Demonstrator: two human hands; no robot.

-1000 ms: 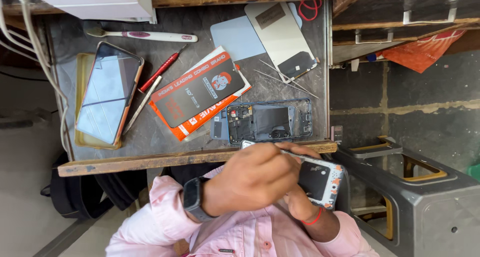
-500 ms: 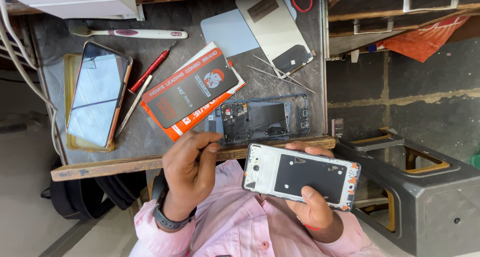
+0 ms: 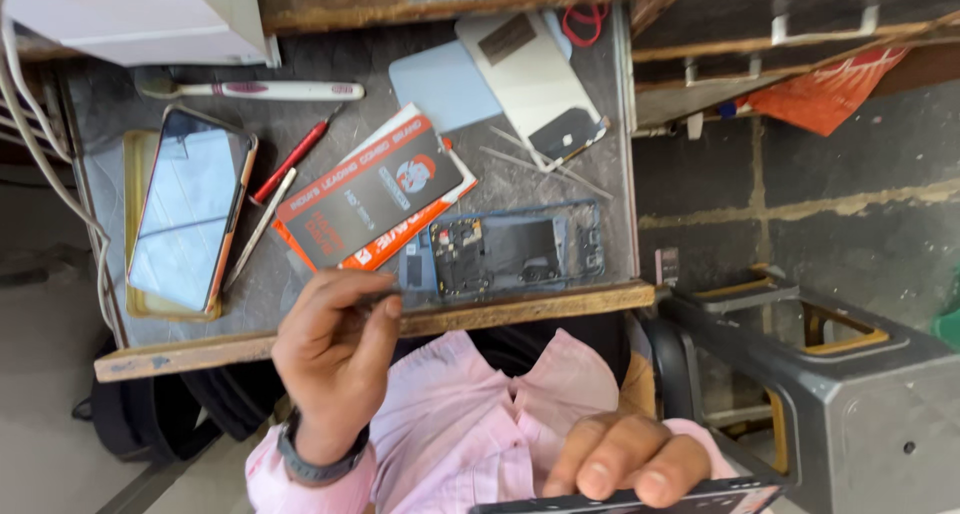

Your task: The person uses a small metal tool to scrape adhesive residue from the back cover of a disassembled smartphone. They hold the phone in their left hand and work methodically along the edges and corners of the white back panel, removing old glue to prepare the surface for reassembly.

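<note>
My left hand (image 3: 330, 359), with a dark watch on the wrist, is raised at the wooden front edge of the table (image 3: 520, 312). Its thumb and forefinger pinch a small thin tool (image 3: 378, 297). My right hand (image 3: 625, 459) is low over my pink shirt and grips a dark phone (image 3: 640, 499), of which only the top edge shows at the bottom of the view. Just beyond my left fingertips, an opened blue phone frame (image 3: 515, 254) with bare circuitry lies on the table.
An orange-and-black flat package (image 3: 375, 189) lies mid-table. A phone (image 3: 190, 214) rests in a yellowish tray at the left beside a red screwdriver (image 3: 290, 161). Behind are a toothbrush (image 3: 250, 91), a white back cover (image 3: 535, 84) and a blue panel (image 3: 440, 84). A grey plastic stool (image 3: 800, 374) stands right.
My left hand has left the phone and risen to the table edge. My right hand has dropped with the phone almost out of view at the bottom.
</note>
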